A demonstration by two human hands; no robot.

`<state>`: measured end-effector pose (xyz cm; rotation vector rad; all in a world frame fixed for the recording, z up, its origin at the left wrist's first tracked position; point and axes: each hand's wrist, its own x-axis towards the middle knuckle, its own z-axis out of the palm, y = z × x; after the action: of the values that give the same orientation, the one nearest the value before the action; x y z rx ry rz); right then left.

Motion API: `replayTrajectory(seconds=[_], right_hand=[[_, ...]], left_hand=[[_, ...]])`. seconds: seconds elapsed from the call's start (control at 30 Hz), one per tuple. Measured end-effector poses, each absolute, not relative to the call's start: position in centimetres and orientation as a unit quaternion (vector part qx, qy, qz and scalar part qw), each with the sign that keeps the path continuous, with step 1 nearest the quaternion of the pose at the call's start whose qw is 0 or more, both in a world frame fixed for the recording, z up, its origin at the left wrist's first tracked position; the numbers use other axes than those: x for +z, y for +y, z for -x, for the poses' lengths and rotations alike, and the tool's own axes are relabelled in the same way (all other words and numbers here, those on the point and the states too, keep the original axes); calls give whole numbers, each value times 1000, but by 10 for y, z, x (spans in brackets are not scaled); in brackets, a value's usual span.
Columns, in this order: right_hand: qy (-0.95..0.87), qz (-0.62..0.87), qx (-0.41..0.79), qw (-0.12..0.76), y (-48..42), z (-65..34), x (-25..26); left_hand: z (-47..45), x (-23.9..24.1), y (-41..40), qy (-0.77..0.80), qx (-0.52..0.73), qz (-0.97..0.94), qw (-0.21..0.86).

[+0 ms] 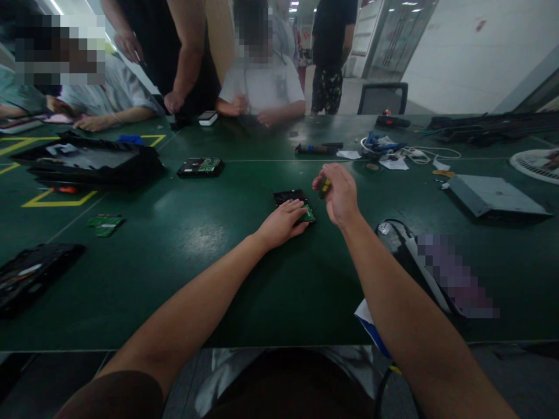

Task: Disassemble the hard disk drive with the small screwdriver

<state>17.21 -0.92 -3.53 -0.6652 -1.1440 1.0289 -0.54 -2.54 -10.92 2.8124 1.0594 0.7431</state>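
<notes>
A small hard drive (289,196) with a green circuit board lies on the dark green table (209,273) ahead of me. My left hand (283,221) rests flat on its near end, fingers stretched over the green board. Just to the right and slightly above, my right hand (339,195) is closed around a small screwdriver (324,186) with a dark and yellow handle, its tip pointing down toward the drive.
Another hard drive (201,167) lies farther left. An opened black device (89,163), a loose green board (105,224) and another black unit (30,276) sit on the left. A grey box (495,196), cables (414,154) and a bag (414,256) are on the right. Other people stand and sit at the far edge.
</notes>
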Motion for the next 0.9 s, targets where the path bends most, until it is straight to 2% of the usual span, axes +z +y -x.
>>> replayTrajectory(seconds=[0.9], right_hand=[[-492, 310, 493, 647, -12, -172, -32]], left_hand=[[5, -106, -27, 352, 231, -907, 28]])
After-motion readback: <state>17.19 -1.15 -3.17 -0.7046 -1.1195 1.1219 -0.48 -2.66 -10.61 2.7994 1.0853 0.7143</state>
